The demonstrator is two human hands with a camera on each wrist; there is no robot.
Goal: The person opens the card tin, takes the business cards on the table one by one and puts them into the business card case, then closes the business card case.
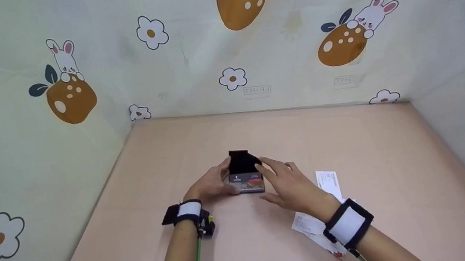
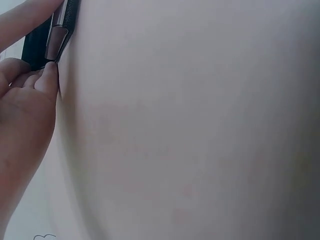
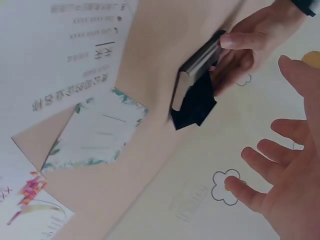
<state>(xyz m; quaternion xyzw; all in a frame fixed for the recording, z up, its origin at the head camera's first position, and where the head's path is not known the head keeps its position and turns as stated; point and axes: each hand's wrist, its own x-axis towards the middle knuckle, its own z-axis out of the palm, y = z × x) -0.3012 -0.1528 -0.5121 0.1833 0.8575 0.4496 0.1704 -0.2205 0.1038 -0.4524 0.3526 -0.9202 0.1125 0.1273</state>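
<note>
- Left hand: grips the case's left side, thumb near, fingers far.
- Case: small and black, with its angular lid raised at the far side; a dark grey face with white lettering and a red patch shows on the near part. It sits between the hands, over the counter.
- Right hand: spread wide, fingers extended just beside the case's right edge.
- White printed cards: lie right of the case, some nearer, partly behind the right wrist.

Soft, diffuse light; left wrist view hazy, darker rightward.
</note>
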